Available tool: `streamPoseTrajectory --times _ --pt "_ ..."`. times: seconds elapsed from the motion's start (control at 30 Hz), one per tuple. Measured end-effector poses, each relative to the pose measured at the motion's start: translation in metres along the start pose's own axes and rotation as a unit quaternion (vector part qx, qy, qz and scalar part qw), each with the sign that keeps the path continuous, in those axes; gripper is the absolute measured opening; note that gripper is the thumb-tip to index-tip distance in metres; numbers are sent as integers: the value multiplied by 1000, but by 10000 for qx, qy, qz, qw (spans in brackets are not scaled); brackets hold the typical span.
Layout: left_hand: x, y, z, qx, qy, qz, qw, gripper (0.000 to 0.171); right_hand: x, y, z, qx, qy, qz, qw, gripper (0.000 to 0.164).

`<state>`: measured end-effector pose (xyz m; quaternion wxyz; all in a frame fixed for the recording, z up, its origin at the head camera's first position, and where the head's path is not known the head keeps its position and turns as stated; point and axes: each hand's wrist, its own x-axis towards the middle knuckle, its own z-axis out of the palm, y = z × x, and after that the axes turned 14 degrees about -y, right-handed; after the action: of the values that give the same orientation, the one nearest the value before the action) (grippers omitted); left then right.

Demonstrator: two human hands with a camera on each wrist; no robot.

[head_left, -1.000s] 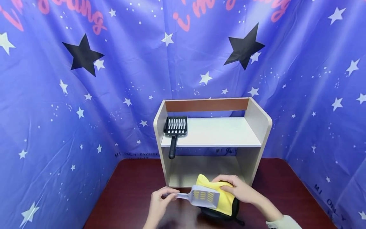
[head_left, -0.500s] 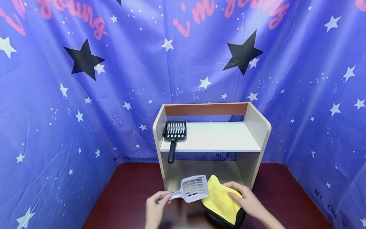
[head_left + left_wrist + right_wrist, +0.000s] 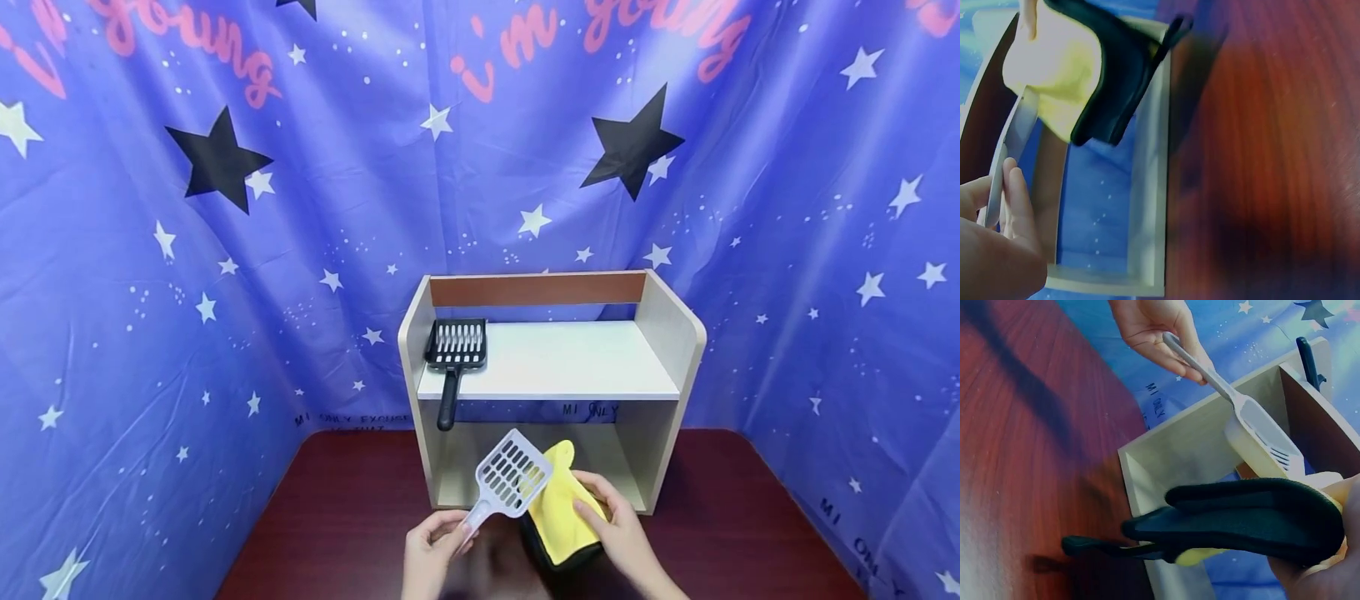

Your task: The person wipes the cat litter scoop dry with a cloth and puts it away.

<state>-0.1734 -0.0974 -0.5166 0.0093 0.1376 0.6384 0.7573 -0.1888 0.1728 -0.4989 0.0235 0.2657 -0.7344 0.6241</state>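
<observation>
My left hand (image 3: 431, 550) holds a pale grey slotted litter scoop (image 3: 514, 472) by its handle, fingers and thumb pinching it. The scoop's head points up and to the right, overlapping the upper left of a yellow cloth (image 3: 558, 517) in the head view. My right hand (image 3: 618, 533) grips this cloth, thumb on the yellow face. In the right wrist view the cloth's dark side (image 3: 1254, 519) faces the camera, with a dark loop (image 3: 1094, 545) hanging off one end. The left wrist view has the scoop edge-on (image 3: 1019, 128), its tip right at the yellow face.
A small two-tier wooden shelf (image 3: 551, 396) stands behind my hands. On its upper board, at the left, lies a black slotted scoop (image 3: 451, 392) with its handle jutting over the front edge. The dark red table (image 3: 337, 517) spreads around, backed by a blue star-patterned curtain (image 3: 360, 208).
The scoop first drew left off the cloth and turned over, then tilted upward and came back against the cloth's left edge. The cloth shifted right, then back left.
</observation>
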Motion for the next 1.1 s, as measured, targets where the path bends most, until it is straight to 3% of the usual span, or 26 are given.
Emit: streamPoseTrajectory --times 0.13,0.3,0.77,1.1 --pt "3 -3 9 172 -398 154 9989 31 5 3 2 276 177 -219 9992 38" --pt "9 -6 21 457 -577 263 9969 31 11 6 4 507 266 -360 9977 42" --pt "6 -13 46 201 -182 -451 9986 28 0 13 25 622 379 -48 9973 39" --pt "2 -25 49 297 -84 -637 9975 20 -11 19 42 721 288 -182 9968 39"
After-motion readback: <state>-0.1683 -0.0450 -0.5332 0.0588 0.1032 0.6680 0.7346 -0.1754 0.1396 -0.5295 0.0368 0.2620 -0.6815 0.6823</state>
